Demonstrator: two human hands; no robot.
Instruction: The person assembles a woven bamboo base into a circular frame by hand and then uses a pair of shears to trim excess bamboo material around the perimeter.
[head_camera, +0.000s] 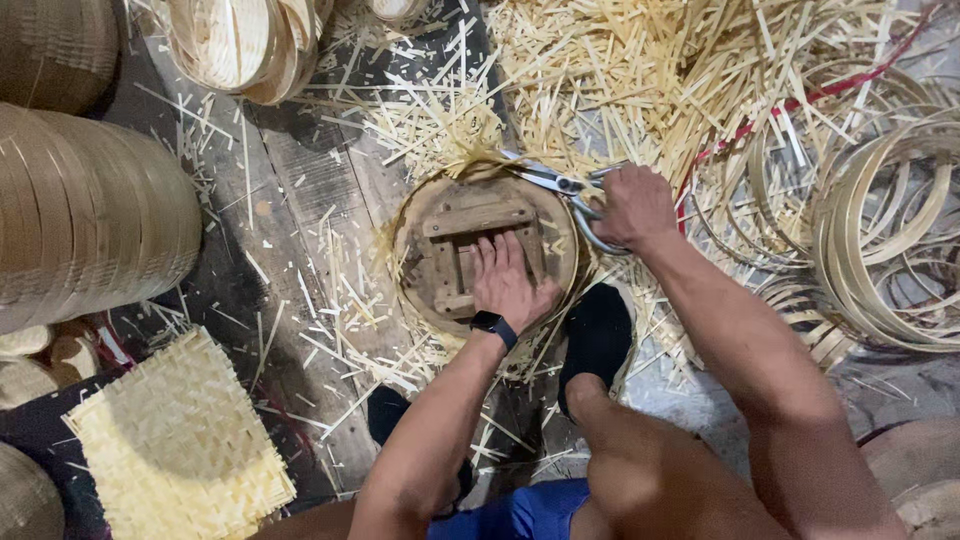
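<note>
Round wooden mould (470, 215) at centre is pressed flat by the open left hand (508, 282). Shears (565, 190) are gripped by the right hand (633, 205) at the mould's far-right rim. Woven edge could be cut too deep if the mould slips. Nothing is seen inside it; bamboo hoops (885, 240) lie right.

Even, soft light falls from above, bright on the pale heap of cut bamboo strips (640, 70) at the top, where detail nearly washes out. The dark plank floor (300, 200) stays dim. Shadows are faint and short. Focus is sharp centrally; the edges bow outward slightly and soften.
</note>
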